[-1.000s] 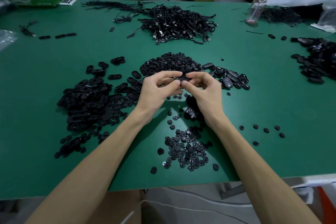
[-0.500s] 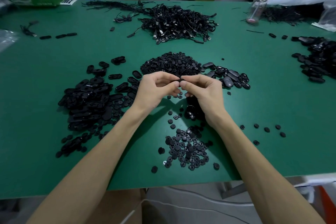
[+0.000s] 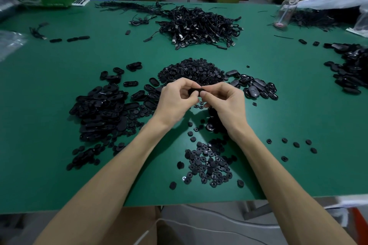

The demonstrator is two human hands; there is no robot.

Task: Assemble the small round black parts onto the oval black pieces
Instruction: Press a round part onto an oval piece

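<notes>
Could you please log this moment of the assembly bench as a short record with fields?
surface: green table
left hand: grip closed on the oval black piece
right hand: fingertips closed on the same piece's other end
held piece: raised above the table, between both hands
small round parts: loose pile near the table's front edge
oval pieces: big heap to the left
far centre: tangle of black cables
far right: clear bottle
round part on held piece: cannot tell
</notes>
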